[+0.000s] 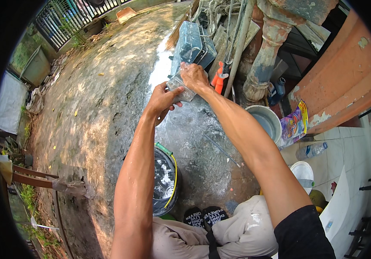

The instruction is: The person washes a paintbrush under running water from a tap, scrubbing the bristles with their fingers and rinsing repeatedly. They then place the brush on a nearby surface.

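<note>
Both arms reach forward, wet with droplets. My left hand (167,97) holds a clear plastic container (185,92) by its near side, thumb on top and fingers beneath. My right hand (193,76) is curled at the container's far end, in front of a blue toolbox (190,39); whether it grips the container or something small is not clear. Below my left forearm stands a black bucket (167,181) with a green grip on its yellow handle and whitish liquid inside. A thin metal rod (221,150) lies on the wet concrete right of the bucket.
Orange-handled tool (218,81), wooden poles and a broom (176,34) stand beyond the hands. On the right are a paint-worn baluster (260,68), a round white tub (266,121), a purple detergent pouch (294,124), a plastic bottle (310,151) and a white bucket (302,173).
</note>
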`<action>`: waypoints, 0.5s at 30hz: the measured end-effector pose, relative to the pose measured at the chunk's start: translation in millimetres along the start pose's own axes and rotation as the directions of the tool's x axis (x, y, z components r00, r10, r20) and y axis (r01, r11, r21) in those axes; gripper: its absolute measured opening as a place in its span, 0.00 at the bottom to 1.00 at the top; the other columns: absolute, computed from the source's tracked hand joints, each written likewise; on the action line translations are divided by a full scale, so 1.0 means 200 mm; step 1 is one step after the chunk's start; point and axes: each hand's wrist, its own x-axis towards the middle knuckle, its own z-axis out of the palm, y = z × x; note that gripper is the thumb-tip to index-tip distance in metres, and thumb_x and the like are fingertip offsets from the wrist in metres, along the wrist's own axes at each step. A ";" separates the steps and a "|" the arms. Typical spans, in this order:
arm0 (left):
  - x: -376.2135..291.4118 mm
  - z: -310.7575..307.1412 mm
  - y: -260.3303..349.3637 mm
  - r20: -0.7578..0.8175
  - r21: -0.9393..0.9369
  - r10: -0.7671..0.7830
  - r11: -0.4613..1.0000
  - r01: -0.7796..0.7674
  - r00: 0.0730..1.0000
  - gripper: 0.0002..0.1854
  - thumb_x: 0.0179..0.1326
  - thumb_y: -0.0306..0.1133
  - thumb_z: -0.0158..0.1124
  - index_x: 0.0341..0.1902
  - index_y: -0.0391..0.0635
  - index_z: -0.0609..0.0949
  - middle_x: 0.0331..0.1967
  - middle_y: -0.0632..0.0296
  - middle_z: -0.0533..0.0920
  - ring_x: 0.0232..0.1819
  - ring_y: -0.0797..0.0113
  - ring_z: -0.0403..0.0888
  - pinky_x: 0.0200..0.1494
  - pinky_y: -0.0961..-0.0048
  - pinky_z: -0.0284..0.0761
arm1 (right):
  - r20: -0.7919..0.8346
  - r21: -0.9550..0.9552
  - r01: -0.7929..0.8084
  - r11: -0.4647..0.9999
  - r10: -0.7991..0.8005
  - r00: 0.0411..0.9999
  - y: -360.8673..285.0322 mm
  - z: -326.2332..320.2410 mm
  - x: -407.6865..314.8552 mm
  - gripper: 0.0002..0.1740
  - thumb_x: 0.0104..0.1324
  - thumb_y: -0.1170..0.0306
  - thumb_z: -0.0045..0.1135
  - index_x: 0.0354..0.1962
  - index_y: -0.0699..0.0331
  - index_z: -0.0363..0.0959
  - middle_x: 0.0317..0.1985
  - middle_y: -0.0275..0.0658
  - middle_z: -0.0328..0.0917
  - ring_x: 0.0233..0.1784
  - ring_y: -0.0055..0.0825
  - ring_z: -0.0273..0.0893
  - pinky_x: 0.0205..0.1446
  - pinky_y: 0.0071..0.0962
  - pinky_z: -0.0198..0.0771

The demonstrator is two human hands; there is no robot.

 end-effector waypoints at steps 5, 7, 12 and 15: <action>-0.01 -0.01 0.02 -0.019 0.057 0.008 0.998 -0.007 1.000 0.15 0.66 0.36 0.68 0.50 0.39 0.79 0.32 0.59 0.85 0.24 0.75 0.81 0.21 0.81 0.67 | 0.013 0.272 -0.120 0.955 0.121 0.993 0.12 0.10 0.06 0.33 0.76 0.50 0.38 0.33 0.72 0.80 0.32 0.60 0.80 0.37 0.56 0.80 0.48 0.46 0.74; -0.01 -0.02 0.02 -0.028 0.073 0.013 0.997 -0.011 1.000 0.16 0.66 0.36 0.68 0.50 0.39 0.79 0.33 0.58 0.86 0.24 0.75 0.81 0.21 0.81 0.66 | 0.032 0.435 -0.150 0.888 0.152 0.988 0.18 0.14 0.08 0.35 0.77 0.48 0.34 0.34 0.70 0.80 0.32 0.56 0.81 0.33 0.50 0.80 0.45 0.43 0.75; -0.04 -0.06 0.04 -0.091 -0.017 0.001 1.000 -0.002 0.996 0.20 0.65 0.33 0.66 0.56 0.35 0.76 0.37 0.52 0.86 0.22 0.70 0.82 0.18 0.77 0.68 | 0.391 0.722 -0.520 0.457 0.350 0.851 0.39 0.10 0.03 0.40 0.79 0.46 0.22 0.48 0.73 0.75 0.42 0.53 0.80 0.40 0.44 0.83 0.47 0.44 0.80; -0.05 -0.06 0.03 -0.117 -0.076 -0.015 0.997 0.006 0.993 0.20 0.66 0.32 0.64 0.58 0.36 0.74 0.39 0.53 0.86 0.23 0.67 0.84 0.19 0.75 0.71 | 0.577 0.565 -0.697 0.442 0.391 0.717 0.43 0.07 -0.04 0.40 0.79 0.46 0.19 0.55 0.76 0.69 0.47 0.60 0.80 0.44 0.49 0.84 0.48 0.43 0.83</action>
